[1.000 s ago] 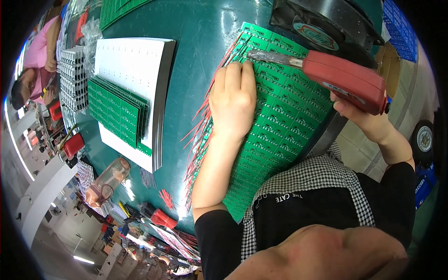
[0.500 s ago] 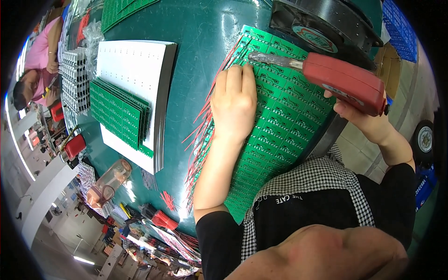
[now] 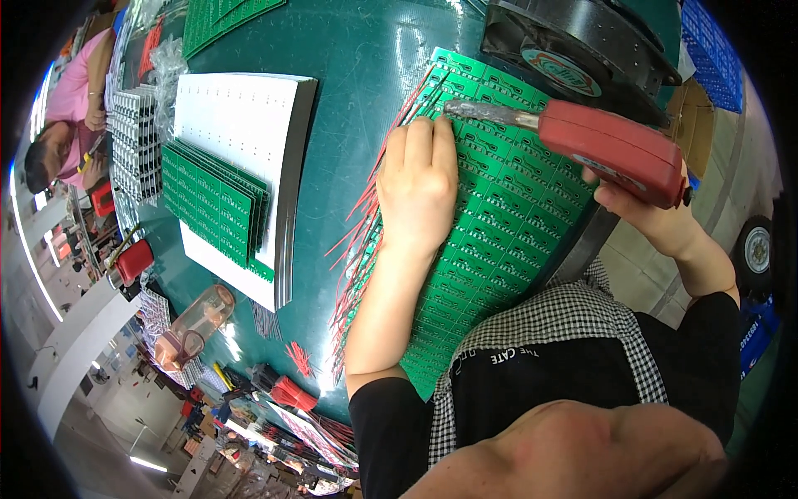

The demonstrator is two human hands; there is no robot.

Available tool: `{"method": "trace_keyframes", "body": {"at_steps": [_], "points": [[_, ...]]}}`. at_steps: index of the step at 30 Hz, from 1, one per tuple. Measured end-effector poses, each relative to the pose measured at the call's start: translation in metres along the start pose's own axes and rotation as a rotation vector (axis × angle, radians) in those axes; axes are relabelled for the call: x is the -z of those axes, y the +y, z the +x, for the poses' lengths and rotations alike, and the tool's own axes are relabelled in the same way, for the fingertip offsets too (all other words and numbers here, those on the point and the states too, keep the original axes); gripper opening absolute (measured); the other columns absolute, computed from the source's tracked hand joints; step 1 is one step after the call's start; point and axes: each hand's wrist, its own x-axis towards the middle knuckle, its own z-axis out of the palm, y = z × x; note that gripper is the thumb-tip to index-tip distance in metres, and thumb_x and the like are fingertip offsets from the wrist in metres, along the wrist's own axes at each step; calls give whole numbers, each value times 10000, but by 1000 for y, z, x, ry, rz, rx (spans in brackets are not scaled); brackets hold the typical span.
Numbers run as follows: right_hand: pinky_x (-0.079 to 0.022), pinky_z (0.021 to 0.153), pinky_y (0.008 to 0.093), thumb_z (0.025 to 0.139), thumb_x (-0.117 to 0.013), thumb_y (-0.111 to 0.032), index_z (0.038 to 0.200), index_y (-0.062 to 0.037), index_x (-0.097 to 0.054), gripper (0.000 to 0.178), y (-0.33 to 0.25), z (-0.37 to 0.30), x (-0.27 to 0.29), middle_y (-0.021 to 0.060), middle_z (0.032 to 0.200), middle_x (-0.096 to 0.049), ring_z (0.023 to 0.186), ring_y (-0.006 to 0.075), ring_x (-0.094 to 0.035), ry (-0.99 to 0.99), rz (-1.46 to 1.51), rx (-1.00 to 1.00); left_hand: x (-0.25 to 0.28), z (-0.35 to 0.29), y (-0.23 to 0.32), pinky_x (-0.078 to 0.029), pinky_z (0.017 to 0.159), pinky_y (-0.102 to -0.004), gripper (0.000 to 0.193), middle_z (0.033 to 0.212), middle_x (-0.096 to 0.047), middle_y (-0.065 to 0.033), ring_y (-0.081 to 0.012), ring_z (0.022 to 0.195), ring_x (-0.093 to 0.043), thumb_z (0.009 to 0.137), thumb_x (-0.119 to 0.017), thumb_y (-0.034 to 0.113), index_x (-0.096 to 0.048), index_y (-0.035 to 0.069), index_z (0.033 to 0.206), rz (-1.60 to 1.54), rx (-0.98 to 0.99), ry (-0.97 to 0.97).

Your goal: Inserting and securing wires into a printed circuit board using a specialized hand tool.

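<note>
Well, the right hand [image 3: 644, 208] holds a soldering gun [image 3: 613, 151] (red-bodied)

- Green-topped table [image 3: 353, 83] across the upper middle, glossy in the light.
- Pale floor tiles [image 3: 632, 270] over at the right.
- Blue crate [image 3: 713, 60] upper right, cardboard box [image 3: 694, 133] just below it.
- Long light strip [image 3: 32, 268] down the left edge, shorter light tube [image 3: 150, 463] lower left.
- White pillar or beam [image 3: 83, 343], I can't tell which, at left.
</note>
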Motion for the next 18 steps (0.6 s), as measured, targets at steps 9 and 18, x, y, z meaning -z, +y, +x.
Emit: {"method": "trace_keyframes", "body": {"at_steps": [9,18], "points": [[-444,807,269,715,-662,-39,1100,-12,-496,420,-3,-3,2,81,954,-595,907,153,-570,46,79,28,4,2,6,-445,652,-333,247,824,-534,-99,-248,736,-523,649,-547,-51,-583,-8,889,-53,64,-41],[-435,707,233,719,-667,-85,1067,-9,-532,380,-3,-5,1,72,956,-585,778,120,-553,-30,-165,120,4,13,3,-446,585,-305,221,780,-510,-81,-219,701,-513,658,-536,32,-579,-1,873,-78,39,12]]}}
